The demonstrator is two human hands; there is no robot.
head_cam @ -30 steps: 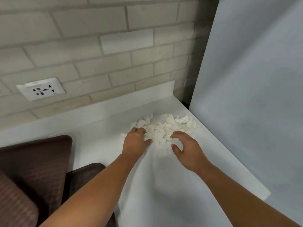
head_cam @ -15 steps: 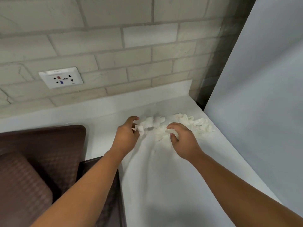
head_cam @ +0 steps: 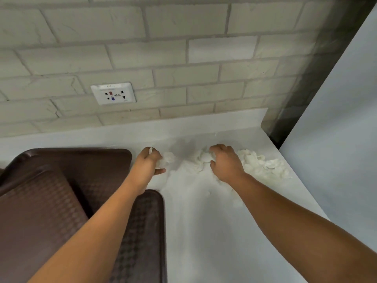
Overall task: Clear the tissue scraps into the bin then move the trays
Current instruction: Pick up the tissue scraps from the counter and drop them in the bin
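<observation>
Tissue scraps (head_cam: 257, 161) on counter (head_cam: 204, 231): left hand (head_cam: 148, 162) clutches some (thumb out), right hand (head_cam: 226, 165) grips more.

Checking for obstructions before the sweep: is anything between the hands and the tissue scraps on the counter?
Nothing visible. The left hand and right hand both grip tissue scraps on the counter. No bin is in view, so that path cannot be judged.

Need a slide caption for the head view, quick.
Left hand and right hand gather tissue scraps on a white counter beside brown trays.
</observation>
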